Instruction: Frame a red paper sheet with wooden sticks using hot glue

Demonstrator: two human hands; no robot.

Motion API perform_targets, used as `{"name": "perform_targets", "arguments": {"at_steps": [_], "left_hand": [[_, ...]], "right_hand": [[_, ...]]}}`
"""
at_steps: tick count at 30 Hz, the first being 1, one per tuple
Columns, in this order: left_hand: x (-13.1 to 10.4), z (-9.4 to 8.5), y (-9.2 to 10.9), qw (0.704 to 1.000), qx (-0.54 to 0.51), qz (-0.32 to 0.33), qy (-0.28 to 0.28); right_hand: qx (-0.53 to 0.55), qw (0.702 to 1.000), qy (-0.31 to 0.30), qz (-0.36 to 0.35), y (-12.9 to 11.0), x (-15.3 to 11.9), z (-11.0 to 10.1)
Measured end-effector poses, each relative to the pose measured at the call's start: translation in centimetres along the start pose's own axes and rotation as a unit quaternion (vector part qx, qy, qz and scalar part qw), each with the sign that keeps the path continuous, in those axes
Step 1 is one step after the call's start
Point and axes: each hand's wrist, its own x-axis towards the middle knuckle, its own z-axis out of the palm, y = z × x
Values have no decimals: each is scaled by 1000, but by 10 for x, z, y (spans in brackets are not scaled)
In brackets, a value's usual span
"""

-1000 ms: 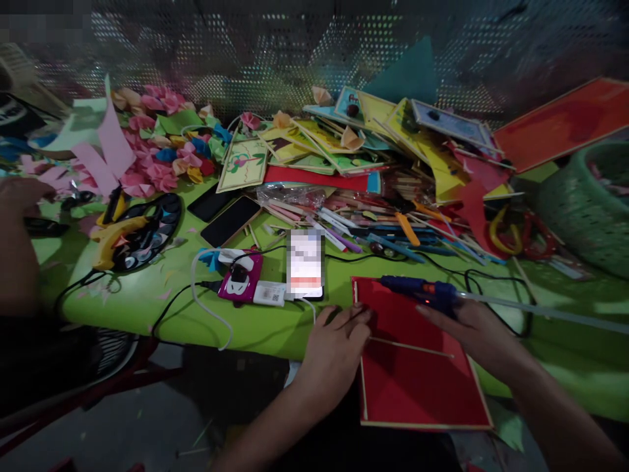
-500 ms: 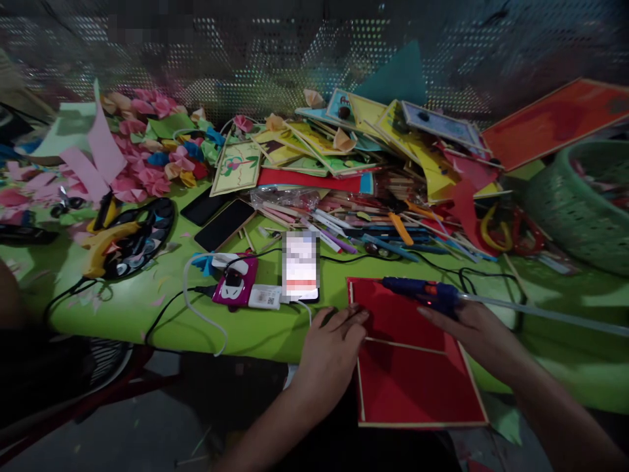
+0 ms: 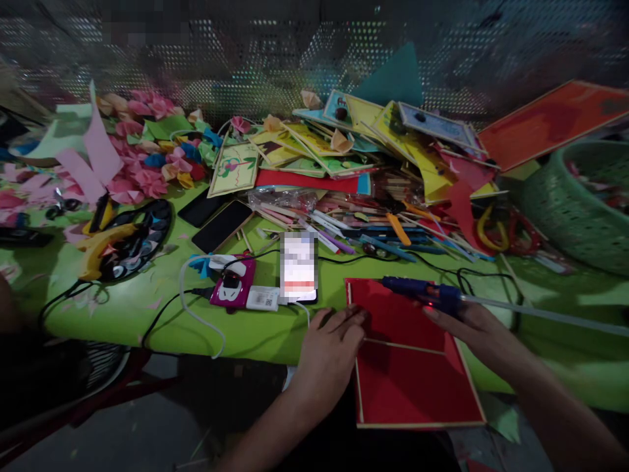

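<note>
A red rectangular board (image 3: 417, 387) lies partly over the table's near edge. Thin pale sticks run along its sides and bottom, and another stick (image 3: 405, 346) crosses its middle. My left hand (image 3: 329, 351) grips the board's left edge, with bent fingers close together over the upper left part; what lies under the fingertips is hidden. In my right hand (image 3: 472, 331) is a blue hot glue gun (image 3: 425, 294), its red light lit. The gun's nozzle points left, at the board's top edge. A long clear glue stick (image 3: 540, 314) sticks out of its back.
Behind the board lie pens (image 3: 339, 226) and a pile of decorated cards (image 3: 314, 147). A lit phone (image 3: 299, 265) and a pink power socket (image 3: 234, 288) with cables sit to the left. A green basket (image 3: 560, 203) stands at right; a yellow-handled glue gun (image 3: 105, 252) lies far left.
The view has shifted very slightly. Both hands, the board and the glue gun keep nearly the same places, with the nozzle still by the top edge.
</note>
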Motion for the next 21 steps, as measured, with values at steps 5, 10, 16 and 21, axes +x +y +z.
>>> {"name": "perform_targets", "arguments": {"at_steps": [5, 10, 16, 21], "left_hand": [[0, 0, 0, 1000, -11, 0, 5], [1, -1, -1, 1000, -28, 4, 1], [1, -1, -1, 1000, -28, 3, 13], [0, -1, -1, 1000, -21, 6, 5]], "right_hand": [[0, 999, -38, -11, -6, 0, -2], [-31, 999, -32, 1, -14, 0, -4], [-59, 997, -29, -28, -7, 1, -2], [-31, 998, -34, -36, 0, 2, 1]]}}
